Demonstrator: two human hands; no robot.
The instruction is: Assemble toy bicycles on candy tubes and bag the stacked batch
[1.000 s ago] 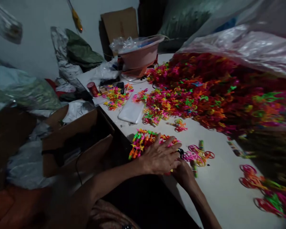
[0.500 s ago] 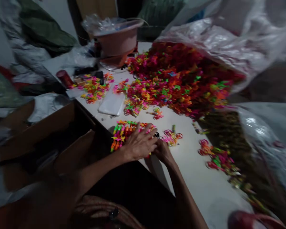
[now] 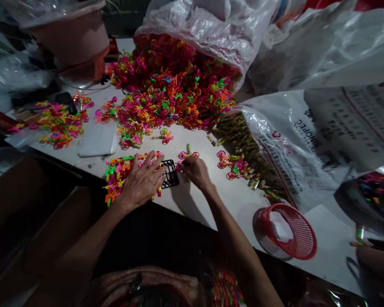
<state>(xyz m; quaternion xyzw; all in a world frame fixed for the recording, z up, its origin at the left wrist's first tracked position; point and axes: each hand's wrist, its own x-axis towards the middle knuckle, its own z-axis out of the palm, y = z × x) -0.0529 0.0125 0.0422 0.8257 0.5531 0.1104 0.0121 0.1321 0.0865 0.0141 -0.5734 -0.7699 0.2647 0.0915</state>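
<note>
My left hand lies with fingers spread over rows of small bright plastic pieces at the table's front edge. These pieces are set in a black plastic grid, whose bare right end shows past my fingertips. Just right of the grid, my right hand has its fingers pinched together on a small pink plastic piece. Beside those fingers is a little cluster of pink and orange ringed pieces. My left palm hides part of the filled rows.
A large heap of coloured plastic pieces spills from a plastic sack at the back. Left of it lie a stack of clear bags and a pink tub. A red mesh basket and a printed sack are at right.
The view has swung to the right. My right hand has moved off the grid toward the small cluster, uncovering the grid's black end. My left hand stays on the rows.
</note>
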